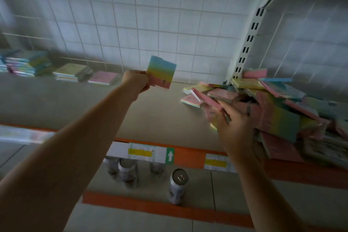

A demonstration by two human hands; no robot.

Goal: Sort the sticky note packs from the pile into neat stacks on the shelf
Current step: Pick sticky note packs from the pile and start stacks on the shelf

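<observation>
Holding up a flat square sticky note pack with blue, yellow and pink stripes (161,74), the left hand (136,83) has its fingers curled tight on the pack's lower left corner. The pack stands upright in the air, above the pale grey shelf board (94,103) and in front of the white tiled wall (131,24). The left arm is stretched out long, reaching up and forward from the bottom left.

The right hand (234,128) is down at the near edge of the big messy pile of pink, yellow and blue sticky note packs (273,107) at the right end of the shelf. Its fingers are bent around a pink pack (216,108) at the edge of the pile (this part is blurry, so the exact grip is hard to see). The right arm comes up from the bottom right.

Far to the left on the same shelf sit three stacks: a tall stack of blue and pink packs (26,64), a lower stack with a yellow-green top (72,72), and a small pink stack (103,78). They stand side by side by the wall.

On the shelf below stand silver drink cans (178,186).
</observation>
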